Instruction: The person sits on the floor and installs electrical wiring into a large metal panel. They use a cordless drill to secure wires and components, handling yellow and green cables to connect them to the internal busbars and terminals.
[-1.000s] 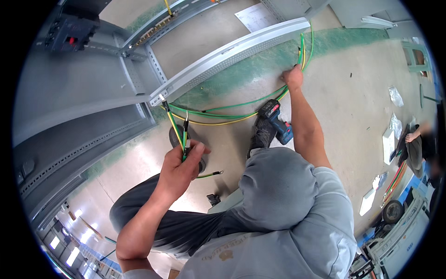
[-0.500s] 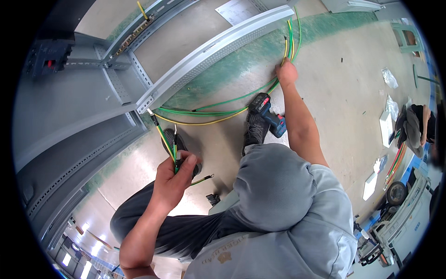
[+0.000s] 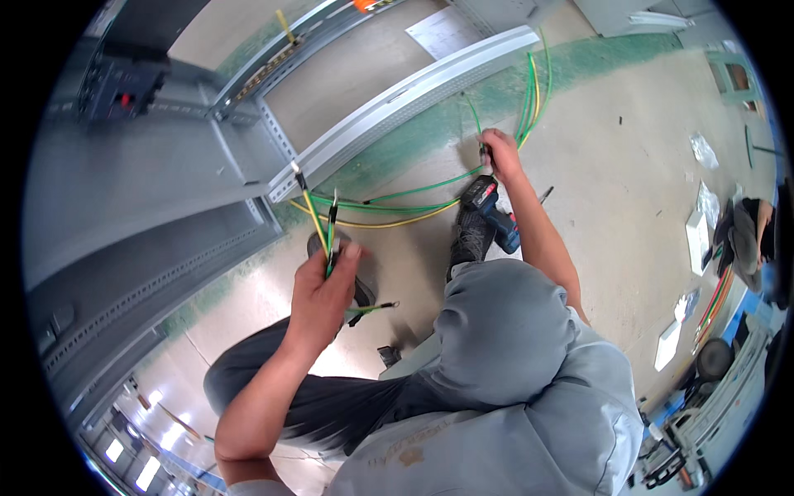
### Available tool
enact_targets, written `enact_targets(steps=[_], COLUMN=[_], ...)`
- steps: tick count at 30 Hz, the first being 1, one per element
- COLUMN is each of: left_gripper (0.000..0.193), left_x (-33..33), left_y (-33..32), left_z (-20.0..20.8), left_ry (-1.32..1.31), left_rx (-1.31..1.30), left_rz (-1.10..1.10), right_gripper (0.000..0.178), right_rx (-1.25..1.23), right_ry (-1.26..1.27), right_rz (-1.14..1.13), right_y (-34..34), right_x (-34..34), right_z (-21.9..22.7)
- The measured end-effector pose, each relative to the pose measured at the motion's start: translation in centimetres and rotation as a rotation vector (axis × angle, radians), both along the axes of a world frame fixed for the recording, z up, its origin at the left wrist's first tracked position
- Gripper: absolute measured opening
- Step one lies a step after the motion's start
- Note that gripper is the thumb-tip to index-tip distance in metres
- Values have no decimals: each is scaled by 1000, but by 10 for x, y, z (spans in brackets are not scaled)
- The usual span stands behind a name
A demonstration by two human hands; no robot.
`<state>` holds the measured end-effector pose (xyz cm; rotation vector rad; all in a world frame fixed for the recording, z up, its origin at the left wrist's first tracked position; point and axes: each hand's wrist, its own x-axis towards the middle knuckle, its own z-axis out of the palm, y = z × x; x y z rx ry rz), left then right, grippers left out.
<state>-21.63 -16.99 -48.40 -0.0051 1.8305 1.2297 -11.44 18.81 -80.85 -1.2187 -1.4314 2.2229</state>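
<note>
My left hand (image 3: 327,285) is closed around a small bundle of green-and-yellow wires (image 3: 314,217). Two bundle ends stand up beyond the fingers, with pale metal tips and black sleeves; another wire end with a lug (image 3: 394,305) sticks out to the right, below the hand. My right hand (image 3: 502,155), farther off, pinches a green wire (image 3: 473,112) near a dark sleeved part. Long green and yellow wires (image 3: 405,217) curve across the floor between the hands. Just below my right hand, a blue-and-black cordless power tool (image 3: 496,217) rests by my shoe.
A grey metal cabinet frame (image 3: 397,103) spans the left and far side, its rail near the wires. A dark slim object (image 3: 546,194) lies right of my right forearm. White boxes (image 3: 699,240), plastic bags (image 3: 704,151) and red-and-green wires (image 3: 713,306) are at the right.
My right hand has shifted from the green-and-yellow wires on the far right to a green wire closer in. My left hand keeps its wires; the whole view has shifted slightly.
</note>
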Motion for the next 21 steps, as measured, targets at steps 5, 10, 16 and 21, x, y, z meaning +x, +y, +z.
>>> enact_targets(steps=[5, 10, 16, 21], left_gripper=[33, 34, 39, 43], left_x=[-6, -11, -22, -2], left_y=[8, -10, -46, -50], left_z=[-4, -26, -125, -249], left_ry=[-30, 137, 617, 680], left_rx=[45, -54, -257, -593], left_rz=[97, -31, -301, -438], right_gripper=[5, 12, 34, 53], right_rx=[-283, 988, 1334, 1055], right_ry=[260, 30, -102, -538], right_rz=[261, 729, 346, 598], right_y=[-115, -134, -87, -76], right_x=[21, 15, 39, 146], right_z=[87, 44, 44, 27])
